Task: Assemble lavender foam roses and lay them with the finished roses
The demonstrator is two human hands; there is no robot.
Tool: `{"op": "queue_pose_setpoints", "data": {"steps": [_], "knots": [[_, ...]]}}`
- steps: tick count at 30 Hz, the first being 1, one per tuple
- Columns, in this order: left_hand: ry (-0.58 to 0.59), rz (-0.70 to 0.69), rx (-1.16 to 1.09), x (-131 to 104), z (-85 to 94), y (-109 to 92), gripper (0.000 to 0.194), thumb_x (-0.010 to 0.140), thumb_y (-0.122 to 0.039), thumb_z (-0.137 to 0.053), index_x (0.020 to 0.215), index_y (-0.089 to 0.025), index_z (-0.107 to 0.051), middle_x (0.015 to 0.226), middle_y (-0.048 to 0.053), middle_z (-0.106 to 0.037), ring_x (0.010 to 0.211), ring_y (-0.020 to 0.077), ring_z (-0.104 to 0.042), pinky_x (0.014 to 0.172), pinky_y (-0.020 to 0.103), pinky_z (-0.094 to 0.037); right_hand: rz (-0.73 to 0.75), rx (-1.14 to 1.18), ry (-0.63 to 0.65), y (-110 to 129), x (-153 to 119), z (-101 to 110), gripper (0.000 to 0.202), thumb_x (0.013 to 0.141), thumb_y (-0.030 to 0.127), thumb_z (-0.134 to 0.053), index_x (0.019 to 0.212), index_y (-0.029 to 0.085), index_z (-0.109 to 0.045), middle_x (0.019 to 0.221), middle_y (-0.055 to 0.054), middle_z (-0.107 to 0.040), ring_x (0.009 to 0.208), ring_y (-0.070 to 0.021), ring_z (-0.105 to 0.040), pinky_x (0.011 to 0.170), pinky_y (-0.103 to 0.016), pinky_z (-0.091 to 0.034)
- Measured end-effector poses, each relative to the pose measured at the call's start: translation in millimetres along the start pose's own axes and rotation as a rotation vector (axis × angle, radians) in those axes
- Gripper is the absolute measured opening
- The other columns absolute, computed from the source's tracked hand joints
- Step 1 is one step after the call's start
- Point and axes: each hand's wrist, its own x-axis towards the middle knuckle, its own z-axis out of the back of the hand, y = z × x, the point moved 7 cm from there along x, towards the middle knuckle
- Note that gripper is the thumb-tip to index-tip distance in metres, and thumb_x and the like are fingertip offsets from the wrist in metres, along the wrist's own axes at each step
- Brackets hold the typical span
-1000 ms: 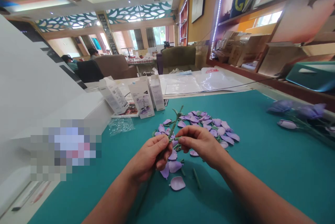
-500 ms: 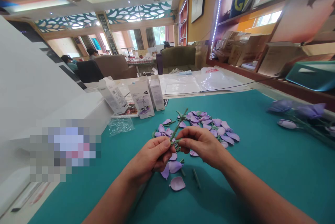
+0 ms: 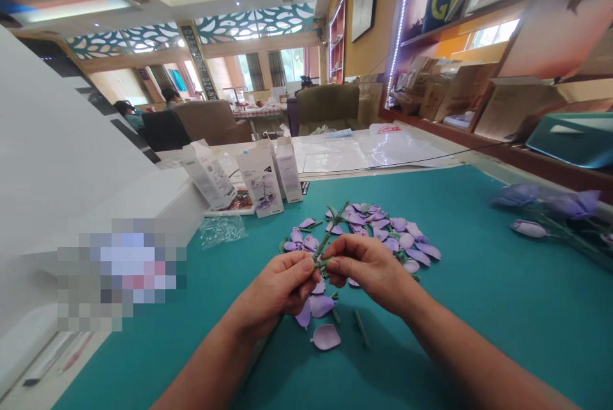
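Note:
A green artificial flower stem (image 3: 330,235) slants up and away, its tip forked. My left hand (image 3: 286,283) is closed around it near the lower part, thumb on top. Against the stem, my right hand (image 3: 371,269) pinches a small green piece (image 3: 323,264); whether the two are joined is hidden by my fingers. Lilac petals (image 3: 416,250) lie in a loose pile behind my hands. Closer to me are a single pale petal (image 3: 325,337), a purple petal (image 3: 322,305) partly beside my left hand, and a short green stem piece (image 3: 361,328).
White cartons (image 3: 261,185) and a clear plastic bag (image 3: 223,231) stand or lie at the back left. Purple artificial flowers (image 3: 572,205) rest at the right on the green mat (image 3: 493,320). People sit in the far background.
The stem's upper end has leaned slightly to the right. Both hands keep their grips, almost in the same place.

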Motion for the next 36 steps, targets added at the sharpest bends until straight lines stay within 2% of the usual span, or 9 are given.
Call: {"op": "queue_pose_setpoints", "data": {"steps": [17,22,26,30,33,36], "knots": [[-0.01,-0.016,-0.088,1.8,-2.4,3.3,0.042,0.074,-0.052,-0.07,0.067,-0.015,-0.051,0.048,-0.008,-0.04,0.037,0.0008,-0.019,0.036,0.016,-0.013,-0.012,0.06,-0.029,-1.3,-0.2,-5.9,0.02,0.064,0.029,-0.077,0.068,0.017,-0.062,0.058,0.004,-0.062,0.05,-0.0092,-0.057,0.051,-0.024,-0.049],[-0.043,-0.017,-0.069,2.5,1.0,0.7,0.04,0.072,-0.05,-0.071,0.069,-0.014,-0.055,0.051,-0.006,-0.045,0.036,0.0009,-0.025,0.036,0.016,-0.016,-0.061,0.097,0.016,-5.6,3.3,-0.7,0.027,0.062,0.033,-0.081,0.078,0.016,-0.067,0.063,0.002,-0.066,0.055,-0.0104,-0.061,0.056,-0.025,-0.051],[-0.094,-0.035,-0.017,0.4,8.5,-4.9,0.039,0.074,-0.051,-0.068,0.073,-0.013,-0.059,0.053,-0.004,-0.047,0.039,0.0033,-0.034,0.038,0.017,-0.023,-0.08,0.099,-0.001,-8.5,6.9,8.9,0.034,0.061,0.034,-0.082,0.087,0.017,-0.069,0.072,-0.001,-0.07,0.064,-0.0131,-0.065,0.059,-0.027,-0.052],[-0.106,-0.066,0.097,-2.3,10.9,-9.1,0.039,0.077,-0.053,-0.063,0.075,-0.014,-0.059,0.054,-0.004,-0.048,0.042,0.006,-0.04,0.041,0.019,-0.032,-0.049,0.087,-0.037,-7.8,6.5,8.3,0.03,0.061,0.034,-0.082,0.081,0.016,-0.069,0.067,0.001,-0.068,0.059,-0.0115,-0.063,0.058,-0.026,-0.052],[-0.111,-0.104,0.204,-5.0,10.4,-12.6,0.039,0.081,-0.054,-0.059,0.075,-0.015,-0.057,0.055,-0.005,-0.045,0.044,0.0057,-0.035,0.041,0.019,-0.028,-0.027,0.062,-0.02,-4.2,4.2,3.5,0.028,0.062,0.036,-0.081,0.075,0.016,-0.067,0.062,0.001,-0.067,0.056,-0.0112,-0.062,0.057,-0.026,-0.051],[-0.129,-0.143,0.314,-8.0,11.8,-17.2,0.039,0.081,-0.054,-0.058,0.077,-0.016,-0.056,0.055,-0.006,-0.04,0.046,0.0065,-0.031,0.042,0.019,-0.024,0.005,0.01,-0.061,2.0,5.0,13.4,0.028,0.064,0.038,-0.079,0.077,0.017,-0.067,0.064,0.001,-0.066,0.058,-0.012,-0.062,0.055,-0.026,-0.05]]}}
